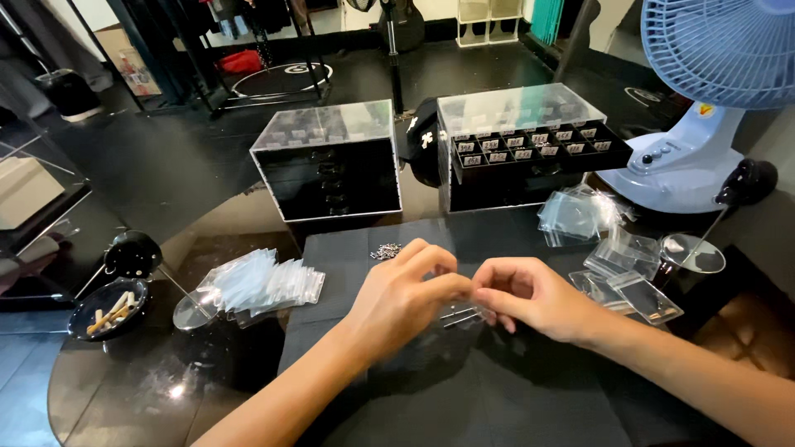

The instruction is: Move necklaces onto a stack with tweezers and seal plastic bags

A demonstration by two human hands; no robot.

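While both hands are meeting mid-frame, left hand and right hand grips are pinching together on thin metal tweezers over the dark mat.

A: Where are the two hands?

B: They meet in the middle. The left hand comes in from 7 o'clock on a bare arm. The right hand comes in from 4 o'clock.

A: Do they touch?

B: Yes, fingertip to fingertip. Each thumb and pointer finger is pinched tight.

A: And the other fingers?

B: On the left hand they curl up on top. On the right hand they bend down. Both wrists are almost flat, with the knuckles up.
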